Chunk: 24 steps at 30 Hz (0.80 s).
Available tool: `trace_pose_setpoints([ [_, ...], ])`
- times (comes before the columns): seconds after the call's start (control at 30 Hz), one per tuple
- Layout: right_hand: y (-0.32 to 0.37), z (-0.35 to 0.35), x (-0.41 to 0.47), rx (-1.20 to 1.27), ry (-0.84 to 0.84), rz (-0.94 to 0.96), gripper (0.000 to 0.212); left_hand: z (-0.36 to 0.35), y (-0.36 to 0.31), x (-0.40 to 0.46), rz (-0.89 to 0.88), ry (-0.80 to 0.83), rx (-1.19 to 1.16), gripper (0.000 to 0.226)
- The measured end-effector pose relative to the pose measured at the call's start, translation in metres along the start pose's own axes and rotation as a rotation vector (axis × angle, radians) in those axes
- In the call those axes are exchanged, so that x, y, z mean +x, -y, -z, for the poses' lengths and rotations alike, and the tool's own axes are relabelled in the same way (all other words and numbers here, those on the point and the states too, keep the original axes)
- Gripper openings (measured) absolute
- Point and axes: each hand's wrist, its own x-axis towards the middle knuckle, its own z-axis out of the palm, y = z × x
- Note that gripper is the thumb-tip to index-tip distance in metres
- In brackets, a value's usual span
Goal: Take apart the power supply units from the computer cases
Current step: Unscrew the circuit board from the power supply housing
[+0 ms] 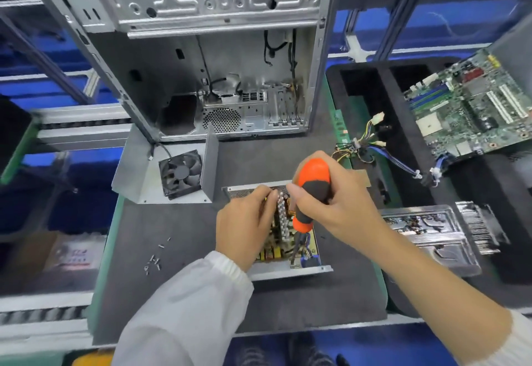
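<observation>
— What colours is that screwdriver?

— Bright orange handle with a dark grey grip band, orange again lower down.

— And the opened power supply unit?

— Silver-grey metal shell, a perforated mesh edge, yellowish parts and a white ribbed heatsink inside, with a blue bit near the front.

— The mat?

— Dark grey, edged in green.

— The computer case?

— Plain silver-grey, with a honeycomb vent. The fan is black, on a grey metal cover.

— The motherboard?

— Green, with white slots, over a black foam tray.

— The sleeve?

— White.
</observation>
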Motion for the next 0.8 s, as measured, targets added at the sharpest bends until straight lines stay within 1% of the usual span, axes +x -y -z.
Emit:
trace_pose_setpoints([
  [0.1,-0.007,-0.001,-0.004,-0.03,0.033,0.035,0.029,0.0,0.0,0.002,0.029,0.063,0.043,0.026],
  [0.23,-0.011,-0.004,-0.009,-0.033,0.041,0.055,0.023,0.0,-0.003,0.002,0.028,0.083,0.079,0.022],
  [0.57,-0.011,-0.007,-0.013,0.022,0.021,0.013,0.024,-0.004,0.0,0.001,-0.015,0.045,0.117,0.016],
  [0.8,-0.01,-0.004,-0.017,-0.015,0.025,0.039,0.024,-0.005,0.002,0.0,-0.045,0.014,0.13,0.016],
])
